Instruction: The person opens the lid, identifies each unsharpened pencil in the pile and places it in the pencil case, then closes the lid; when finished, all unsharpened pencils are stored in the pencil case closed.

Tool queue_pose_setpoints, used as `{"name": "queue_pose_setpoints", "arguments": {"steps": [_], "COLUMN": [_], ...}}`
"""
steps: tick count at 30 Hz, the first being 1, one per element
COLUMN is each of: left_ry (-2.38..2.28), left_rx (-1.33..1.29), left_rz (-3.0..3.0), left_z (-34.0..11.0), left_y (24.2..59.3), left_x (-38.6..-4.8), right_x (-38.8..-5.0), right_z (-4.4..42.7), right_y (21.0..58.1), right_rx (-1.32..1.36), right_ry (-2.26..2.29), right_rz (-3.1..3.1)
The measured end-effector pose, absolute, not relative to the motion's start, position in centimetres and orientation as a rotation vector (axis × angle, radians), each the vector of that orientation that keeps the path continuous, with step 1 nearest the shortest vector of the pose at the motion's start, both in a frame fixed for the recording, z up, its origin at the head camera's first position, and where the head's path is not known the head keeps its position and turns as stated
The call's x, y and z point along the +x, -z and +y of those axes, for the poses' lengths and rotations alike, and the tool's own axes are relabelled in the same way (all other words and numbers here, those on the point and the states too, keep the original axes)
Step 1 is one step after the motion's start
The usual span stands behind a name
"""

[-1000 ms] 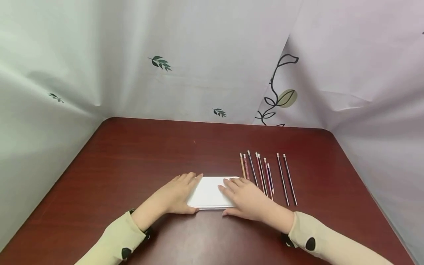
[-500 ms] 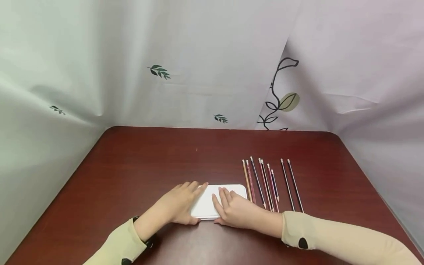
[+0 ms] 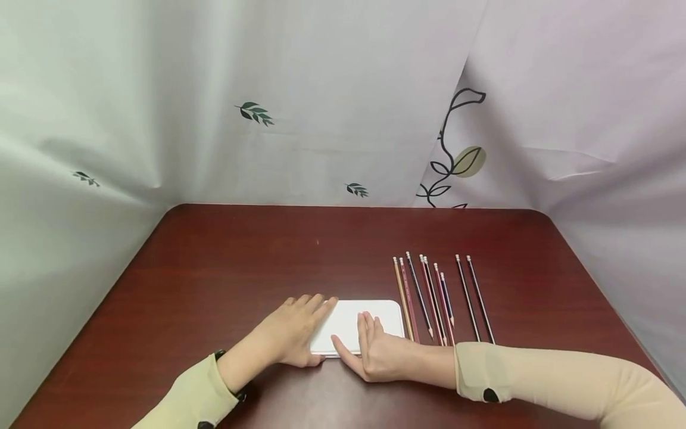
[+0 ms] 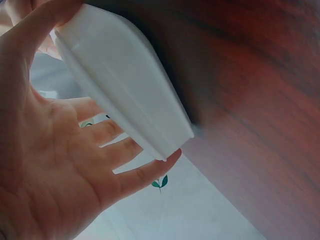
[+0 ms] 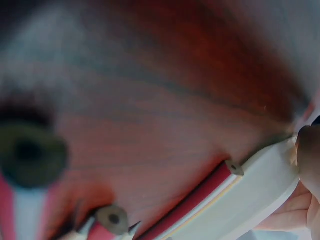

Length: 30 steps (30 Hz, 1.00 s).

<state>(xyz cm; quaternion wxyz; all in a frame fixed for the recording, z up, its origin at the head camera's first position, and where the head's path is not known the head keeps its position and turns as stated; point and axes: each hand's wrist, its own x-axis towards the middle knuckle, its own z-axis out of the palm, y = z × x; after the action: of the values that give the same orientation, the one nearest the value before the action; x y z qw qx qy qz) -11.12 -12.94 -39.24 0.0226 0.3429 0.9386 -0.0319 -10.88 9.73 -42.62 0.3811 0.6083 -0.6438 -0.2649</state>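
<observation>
One white box (image 3: 345, 319), flat on the tabletop (image 3: 241, 256), lower middle of the head frame. Its right end, covered by the person's fingers a second ago, now shows.

Left hand (image 3: 292, 330): unchanged; holds the box's left end, thumb at the near edge, forefinger reaching the far corner (left wrist view agrees).

Right hand (image 3: 383, 354): shifted and turned. It lay across the right end; now straight fingers point toward the top of the frame, thumb spread away to the left. Not gripping, as far as seen; whether the fingertips press the top, cannot tell.

Judgement: the left hand alone appears to steady the box, the right being mid-change of placement. Box looks closed; no opening visible.

Right of it, a row of pencils (image 3: 419, 293), arrangement unaltered, none held. A red-and-white pencil (image 5: 197, 200) ends just beside the box wall; contact unclear. Two dark pencils (image 3: 468, 298) lie apart, farther right.

Behind, upper frame: pale curtain (image 3: 321, 149) with leaf prints.
</observation>
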Motion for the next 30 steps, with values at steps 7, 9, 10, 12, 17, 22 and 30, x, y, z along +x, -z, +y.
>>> {"name": "queue_pose_setpoints", "arguments": {"steps": [7, 9, 10, 12, 17, 22, 30], "left_ry": [0.095, 0.090, 0.088, 0.083, 0.082, 0.093, 0.112], "left_rx": [1.062, 1.052, 1.048, 1.039, 1.030, 1.033, 1.044], "left_rz": [2.913, 2.915, 2.916, 2.918, 2.916, 2.912, 2.909], "left_z": [-12.8, -12.7, -12.7, -12.7, -12.6, -12.6, -12.5], "left_y": [39.1, 39.2, 39.2, 39.2, 39.2, 39.2, 39.2], "left_x": [-11.3, -11.3, -11.3, -11.2, -11.1, -11.1, -11.3], "right_x": [-11.1, -11.2, -11.2, -11.3, -11.1, -10.3, -9.0], "right_z": [9.9, 9.9, 9.9, 10.0, 9.8, 8.1, 5.1], "right_y": [42.5, 42.5, 42.6, 42.6, 42.4, 41.1, 39.0], "right_rx": [1.563, 1.573, 1.575, 1.583, 1.590, 1.528, 1.548], "right_ry": [0.704, 0.692, 0.686, 0.676, 0.704, 0.843, 1.004], "right_rz": [-1.584, -1.571, -1.564, -1.550, -1.573, -1.815, -2.121]}}
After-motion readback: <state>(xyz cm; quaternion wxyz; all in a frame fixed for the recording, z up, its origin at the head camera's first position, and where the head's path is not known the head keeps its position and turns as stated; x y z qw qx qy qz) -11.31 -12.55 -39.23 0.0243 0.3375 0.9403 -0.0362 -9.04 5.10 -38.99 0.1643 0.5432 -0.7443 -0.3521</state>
